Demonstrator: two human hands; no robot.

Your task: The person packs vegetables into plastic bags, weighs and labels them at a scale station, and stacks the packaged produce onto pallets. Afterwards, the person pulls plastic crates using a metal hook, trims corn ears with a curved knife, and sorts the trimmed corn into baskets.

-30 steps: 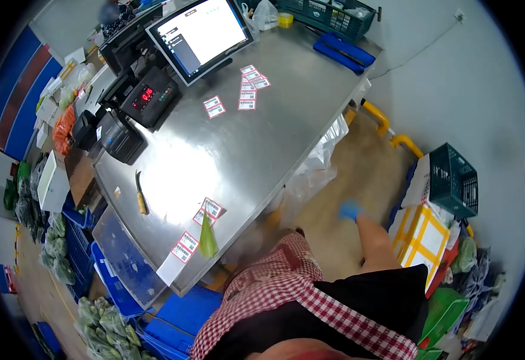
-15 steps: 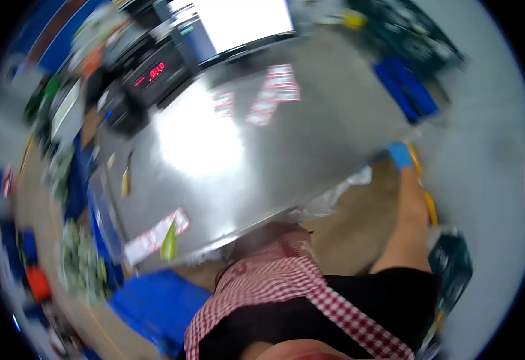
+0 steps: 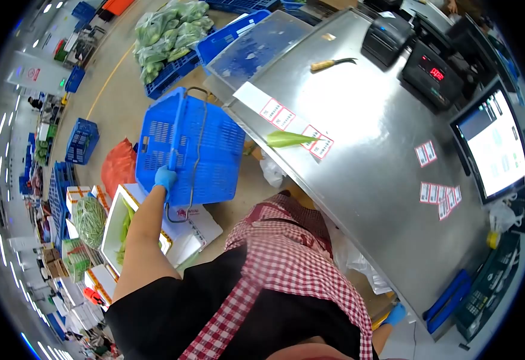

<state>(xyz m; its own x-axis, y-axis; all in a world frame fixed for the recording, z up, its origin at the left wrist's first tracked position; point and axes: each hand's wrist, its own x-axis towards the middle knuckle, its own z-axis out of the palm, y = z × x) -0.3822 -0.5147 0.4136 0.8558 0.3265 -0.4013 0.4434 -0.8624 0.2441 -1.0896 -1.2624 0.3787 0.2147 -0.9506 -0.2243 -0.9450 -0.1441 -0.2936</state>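
Observation:
My left hand, in a blue glove, is closed on the rim of a blue plastic crate. Tipped on its side, the crate hangs beside the table's left edge, its metal wire handle across it. At the table's near corner is my right hand, also gloved in blue, beside something yellow; its fingers are hidden. A green leaf-like piece of vegetable lies on a strip of printed labels at the table's left edge.
On the steel table lie a wooden-handled hooked knife, more labels, a black printer, a scale display and a monitor. Bagged vegetables and a white foam box stand at left.
The view has swung left. My left hand and the blue crate have come up higher in view, beside the table. The right hand stays by the table corner.

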